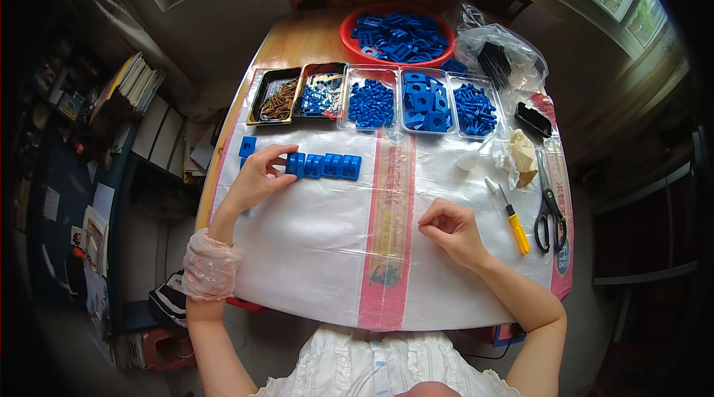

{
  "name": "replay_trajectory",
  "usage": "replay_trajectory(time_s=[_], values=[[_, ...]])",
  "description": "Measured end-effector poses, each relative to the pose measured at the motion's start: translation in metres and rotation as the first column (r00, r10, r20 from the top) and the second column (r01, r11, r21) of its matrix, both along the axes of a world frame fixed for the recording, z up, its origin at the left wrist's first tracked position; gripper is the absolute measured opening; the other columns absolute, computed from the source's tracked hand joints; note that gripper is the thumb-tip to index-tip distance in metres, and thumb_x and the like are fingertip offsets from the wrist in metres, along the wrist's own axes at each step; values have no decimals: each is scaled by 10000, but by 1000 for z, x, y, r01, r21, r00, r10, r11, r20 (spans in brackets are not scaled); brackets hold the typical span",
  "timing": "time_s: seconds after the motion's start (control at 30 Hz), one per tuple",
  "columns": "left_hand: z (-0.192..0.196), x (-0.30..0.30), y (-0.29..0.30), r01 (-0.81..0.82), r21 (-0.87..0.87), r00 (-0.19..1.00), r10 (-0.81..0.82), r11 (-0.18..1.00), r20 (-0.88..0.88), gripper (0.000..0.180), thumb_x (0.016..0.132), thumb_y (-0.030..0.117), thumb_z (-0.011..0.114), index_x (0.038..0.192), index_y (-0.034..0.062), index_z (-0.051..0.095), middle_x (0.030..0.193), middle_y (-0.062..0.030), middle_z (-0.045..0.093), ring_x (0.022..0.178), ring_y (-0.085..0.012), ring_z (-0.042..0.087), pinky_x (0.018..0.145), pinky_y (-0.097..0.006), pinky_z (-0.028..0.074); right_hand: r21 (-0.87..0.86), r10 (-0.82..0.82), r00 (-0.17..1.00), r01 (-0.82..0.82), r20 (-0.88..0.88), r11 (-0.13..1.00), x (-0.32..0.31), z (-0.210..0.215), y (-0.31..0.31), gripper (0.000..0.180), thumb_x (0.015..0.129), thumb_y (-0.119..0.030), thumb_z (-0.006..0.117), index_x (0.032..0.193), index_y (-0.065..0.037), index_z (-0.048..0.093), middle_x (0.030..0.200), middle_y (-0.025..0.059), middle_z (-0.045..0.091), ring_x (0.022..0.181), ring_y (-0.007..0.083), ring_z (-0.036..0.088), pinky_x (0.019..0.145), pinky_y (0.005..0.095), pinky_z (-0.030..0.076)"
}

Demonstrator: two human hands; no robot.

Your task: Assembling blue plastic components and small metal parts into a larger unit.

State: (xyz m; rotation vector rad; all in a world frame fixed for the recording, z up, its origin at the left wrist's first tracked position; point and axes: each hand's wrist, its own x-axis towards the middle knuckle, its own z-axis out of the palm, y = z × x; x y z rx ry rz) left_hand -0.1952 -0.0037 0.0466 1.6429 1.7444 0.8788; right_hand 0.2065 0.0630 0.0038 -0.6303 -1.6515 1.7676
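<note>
- The left hand (256, 177) rests on the worktop (312, 248) with its grip closed on the left end of a row of blue blocks (324, 165); thumb and fingertips pinch the first block of the row.
- The row's long axis runs level, left to right, stretching away from that grip toward the middle of the worktop. Four blocks show clear of the fingers, touching one another end to end.
- A single loose blue block (247, 146) lies just beyond the left grip, up and slightly to its left, apart from the row.
- The right hand (450, 227) sits well to the right of the row and nearer the body, curled with its fingers drawn together; whether anything small is pinched inside I cannot tell.
- Of the two hands, the left is plainly the nearer to the row; the right end of the row is free and lies up and to the left of the right grip.
- Farther from both grips, a line of trays (372, 92) holds brown screws and blue parts, with a red bowl (349, 32) of blue parts behind it.
- To the right of the right grip lie a yellow-handled screwdriver (515, 224) and black scissors (550, 207).
</note>
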Motion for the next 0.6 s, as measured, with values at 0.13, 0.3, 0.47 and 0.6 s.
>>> replay_trajectory(time_s=[0.13, 0.3, 0.47, 0.6], values=[[6, 3, 0, 74, -4, 974, -73, 997, -213, 552, 820, -1, 776, 1345, 51, 611, 1267, -81, 623, 1013, -176, 638, 752, -245, 527, 4, -13, 1000, 13, 1, 1000, -2, 1, -1, 140, 869, 126, 653, 937, 5, 676, 901, 14, 591, 789, 55, 550, 668, 206, 433], [6, 6, -2, 124, 47, 944, -103, 991, -315, 470, 874, 53, 743, 1319, 15, 598, 1272, -116, 577, 1010, -213, 630, 826, -296, 541, -14, 10, 1000, -10, -5, 1000, 0, 2, 0, 105, 884, 98, 657, 954, 24, 680, 942, 23, 614, 850, 64, 592, 736, 210, 479], [2, 1, 2, 150, 14, 930, -136, 989, -341, 453, 888, 53, 726, 1318, 10, 590, 1288, -122, 560, 1026, -239, 622, 897, -327, 533, -12, 12, 1000, -13, -2, 1000, 0, 2, 0, 106, 884, 100, 656, 957, 26, 680, 945, 23, 611, 857, 66, 592, 743, 212, 481], [3, 4, 3, 152, 11, 932, -139, 988, -335, 453, 883, 56, 732, 1313, 15, 594, 1292, -121, 558, 1021, -235, 625, 889, -327, 540, -10, -8, 1000, 7, -17, 1000, -3, 3, -1, 135, 869, 125, 657, 934, 8, 673, 892, 9, 576, 766, 50, 538, 658, 205, 426]])
